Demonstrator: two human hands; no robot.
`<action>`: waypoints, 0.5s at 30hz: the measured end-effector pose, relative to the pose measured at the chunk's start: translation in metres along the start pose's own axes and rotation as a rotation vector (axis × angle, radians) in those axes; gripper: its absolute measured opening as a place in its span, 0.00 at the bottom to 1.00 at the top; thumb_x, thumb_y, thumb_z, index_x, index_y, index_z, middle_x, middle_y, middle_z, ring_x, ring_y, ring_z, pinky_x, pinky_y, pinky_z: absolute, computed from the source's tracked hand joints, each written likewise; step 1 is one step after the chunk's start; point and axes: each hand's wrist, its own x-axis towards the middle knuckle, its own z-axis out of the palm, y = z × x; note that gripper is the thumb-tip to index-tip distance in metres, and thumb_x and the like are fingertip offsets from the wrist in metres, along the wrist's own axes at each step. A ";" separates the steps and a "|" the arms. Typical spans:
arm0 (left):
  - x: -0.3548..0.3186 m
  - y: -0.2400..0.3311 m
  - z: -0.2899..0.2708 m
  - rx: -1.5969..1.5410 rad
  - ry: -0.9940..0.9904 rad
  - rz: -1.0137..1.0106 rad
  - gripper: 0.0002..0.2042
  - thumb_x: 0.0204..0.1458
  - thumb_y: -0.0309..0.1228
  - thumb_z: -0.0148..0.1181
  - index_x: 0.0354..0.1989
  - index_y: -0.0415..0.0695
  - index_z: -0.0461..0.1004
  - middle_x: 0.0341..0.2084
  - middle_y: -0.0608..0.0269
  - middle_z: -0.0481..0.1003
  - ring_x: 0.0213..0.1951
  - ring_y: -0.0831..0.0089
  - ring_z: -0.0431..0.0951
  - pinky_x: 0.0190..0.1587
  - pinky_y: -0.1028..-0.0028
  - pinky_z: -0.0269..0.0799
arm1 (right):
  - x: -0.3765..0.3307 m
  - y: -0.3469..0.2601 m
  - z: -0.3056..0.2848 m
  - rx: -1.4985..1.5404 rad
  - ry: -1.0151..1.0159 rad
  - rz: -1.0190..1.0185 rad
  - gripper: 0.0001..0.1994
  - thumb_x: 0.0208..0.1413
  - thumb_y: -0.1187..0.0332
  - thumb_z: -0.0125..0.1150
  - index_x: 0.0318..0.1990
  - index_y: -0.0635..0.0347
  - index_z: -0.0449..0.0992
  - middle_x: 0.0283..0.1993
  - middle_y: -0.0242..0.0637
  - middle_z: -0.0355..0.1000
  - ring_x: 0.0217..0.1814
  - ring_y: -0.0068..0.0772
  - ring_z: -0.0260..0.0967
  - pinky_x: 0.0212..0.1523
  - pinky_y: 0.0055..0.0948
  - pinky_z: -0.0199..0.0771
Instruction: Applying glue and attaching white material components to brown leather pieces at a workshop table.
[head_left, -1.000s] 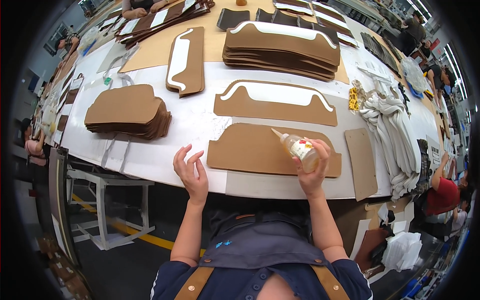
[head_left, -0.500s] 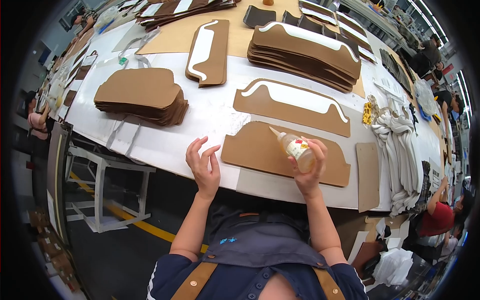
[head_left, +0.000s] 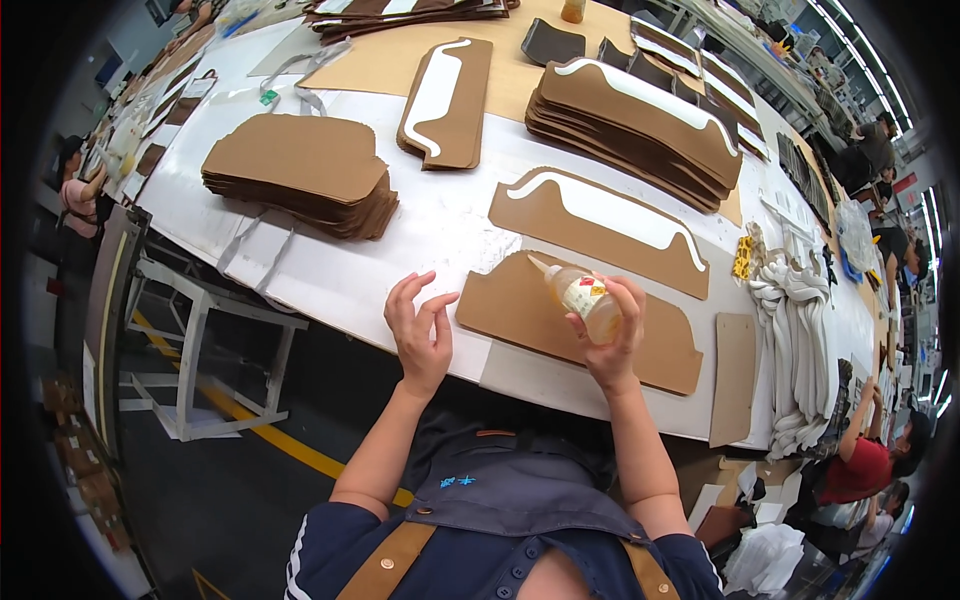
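Observation:
In my right hand (head_left: 612, 330) is a clear squeeze glue bottle (head_left: 583, 302) with a pale label and a thin pointed nozzle. Its tip is by the notched upper left edge of a flat brown panel (head_left: 640, 347); I cannot tell whether it touches. My left hand (head_left: 420, 325) hovers at the panel's left end, fingers curled loosely and apart, holding nothing. Just beyond lies a similar brown panel (head_left: 520, 216) with a white curved strip (head_left: 610, 220) on it.
Stacks of brown panels stand at left (head_left: 290, 160) and far right (head_left: 640, 125), with a smaller stack (head_left: 463, 110) between them. White fabric strips (head_left: 793, 340) hang bunched on the right, beside a narrow brown board (head_left: 733, 375). Co-workers are at both sides.
The bottle's nozzle has moved left along the panel's upper edge to its notched corner. My left hand stays beside the panel, fingers still apart. The whole view has turned slightly.

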 end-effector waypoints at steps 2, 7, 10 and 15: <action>0.000 0.000 0.000 -0.001 0.004 -0.001 0.12 0.54 0.17 0.58 0.42 0.46 0.82 0.58 0.56 0.72 0.66 0.53 0.65 0.69 0.56 0.59 | 0.003 0.000 0.001 0.006 -0.011 -0.008 0.35 0.48 0.70 0.81 0.63 0.55 0.67 0.58 0.47 0.68 0.56 0.49 0.74 0.52 0.41 0.80; -0.001 -0.001 0.001 -0.018 0.023 0.002 0.14 0.51 0.16 0.59 0.42 0.48 0.83 0.57 0.59 0.74 0.65 0.54 0.66 0.67 0.57 0.59 | 0.004 0.005 0.003 0.105 -0.045 0.033 0.36 0.48 0.70 0.81 0.63 0.54 0.67 0.58 0.47 0.68 0.58 0.47 0.73 0.54 0.41 0.79; -0.001 -0.002 0.002 -0.008 0.025 0.004 0.14 0.51 0.16 0.59 0.42 0.48 0.83 0.57 0.59 0.74 0.65 0.54 0.66 0.67 0.57 0.59 | 0.005 0.006 0.004 0.130 -0.059 0.035 0.36 0.48 0.70 0.81 0.63 0.54 0.67 0.58 0.47 0.68 0.58 0.47 0.73 0.56 0.41 0.78; -0.001 -0.001 0.001 -0.002 0.013 0.009 0.13 0.53 0.16 0.58 0.43 0.47 0.82 0.57 0.56 0.73 0.65 0.53 0.66 0.68 0.56 0.60 | 0.007 0.006 0.003 0.193 -0.083 0.051 0.36 0.47 0.70 0.81 0.63 0.54 0.67 0.58 0.47 0.68 0.58 0.48 0.74 0.56 0.42 0.78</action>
